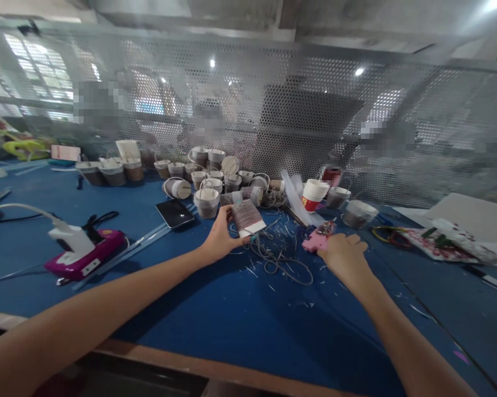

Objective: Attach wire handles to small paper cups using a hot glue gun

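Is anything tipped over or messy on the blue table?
Yes. One cup behind the phone lies tipped on its side, while most cups near it stand upright. Loose string sprawls in tangled loops between the left hand, which holds a wrapped cup, and right hand, and small white scraps litter the table.

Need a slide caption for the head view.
Left hand holds brown paper cup; right hand rests beside pink plastic tool.

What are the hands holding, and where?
The left hand grips a small brown-wrapped cup by its side. The right hand touches a pink tool; whether it grips cannot be told.
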`<state>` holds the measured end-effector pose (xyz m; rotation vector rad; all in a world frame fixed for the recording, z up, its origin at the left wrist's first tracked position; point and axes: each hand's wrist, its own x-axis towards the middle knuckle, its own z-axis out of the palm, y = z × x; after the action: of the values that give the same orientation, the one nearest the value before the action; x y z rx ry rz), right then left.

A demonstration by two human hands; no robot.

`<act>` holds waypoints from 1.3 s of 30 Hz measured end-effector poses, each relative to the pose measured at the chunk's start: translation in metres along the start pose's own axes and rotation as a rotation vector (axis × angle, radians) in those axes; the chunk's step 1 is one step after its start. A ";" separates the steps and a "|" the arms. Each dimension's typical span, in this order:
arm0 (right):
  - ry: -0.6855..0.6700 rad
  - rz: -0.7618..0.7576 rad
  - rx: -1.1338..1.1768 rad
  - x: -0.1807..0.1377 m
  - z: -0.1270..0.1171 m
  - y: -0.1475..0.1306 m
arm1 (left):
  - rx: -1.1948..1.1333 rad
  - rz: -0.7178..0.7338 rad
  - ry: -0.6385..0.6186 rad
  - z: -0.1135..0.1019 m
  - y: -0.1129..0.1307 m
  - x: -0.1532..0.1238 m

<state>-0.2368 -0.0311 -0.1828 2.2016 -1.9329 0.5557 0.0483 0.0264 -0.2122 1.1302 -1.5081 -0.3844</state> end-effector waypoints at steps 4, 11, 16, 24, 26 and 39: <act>0.290 -0.086 0.109 -0.011 -0.018 -0.011 | -0.005 -0.018 0.006 0.000 0.000 0.000; 0.021 -0.106 0.977 -0.019 -0.042 -0.045 | 0.046 -0.006 0.023 0.000 0.003 0.001; -0.402 -0.108 1.398 -0.034 -0.030 -0.060 | 0.137 0.054 0.066 -0.002 -0.001 0.001; -0.438 -0.165 1.301 -0.038 -0.011 -0.063 | 0.173 0.060 0.092 -0.001 -0.002 0.001; -0.433 -0.161 1.277 -0.038 -0.013 -0.064 | 0.169 0.056 0.090 -0.002 -0.001 0.001; -0.356 -0.158 1.211 -0.038 -0.022 -0.064 | 0.074 0.063 0.116 -0.001 0.000 0.001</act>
<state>-0.1810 0.0213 -0.1690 3.2500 -1.6975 1.7568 0.0496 0.0262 -0.2117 1.1405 -1.4623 -0.2174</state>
